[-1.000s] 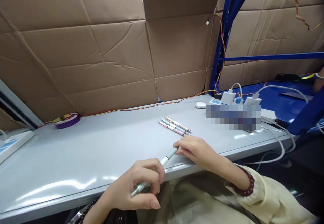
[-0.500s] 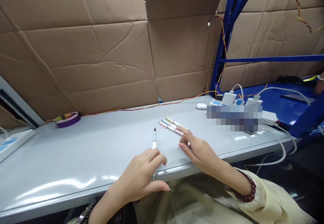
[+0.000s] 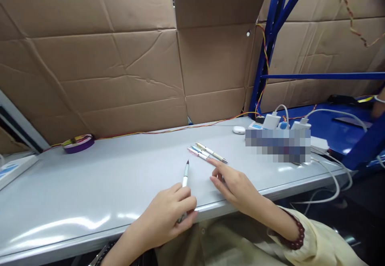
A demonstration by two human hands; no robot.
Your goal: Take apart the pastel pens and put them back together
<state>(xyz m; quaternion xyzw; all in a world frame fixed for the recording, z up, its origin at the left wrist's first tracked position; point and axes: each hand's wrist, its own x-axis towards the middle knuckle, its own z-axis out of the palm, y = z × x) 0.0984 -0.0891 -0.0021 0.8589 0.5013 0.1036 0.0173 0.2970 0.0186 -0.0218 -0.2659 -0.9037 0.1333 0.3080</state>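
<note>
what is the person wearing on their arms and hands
No gloves. The right hand has a dark red bead bracelet at the wrist and a pale yellow sleeve behind it. The left hand is bare; its wrist is mostly out of frame.

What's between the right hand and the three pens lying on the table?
Nothing visible. The right hand has its index fingertip at the nearest of the three pens, with only bare table around. The left hand, gripping a white pen, sits off to the left.
</note>
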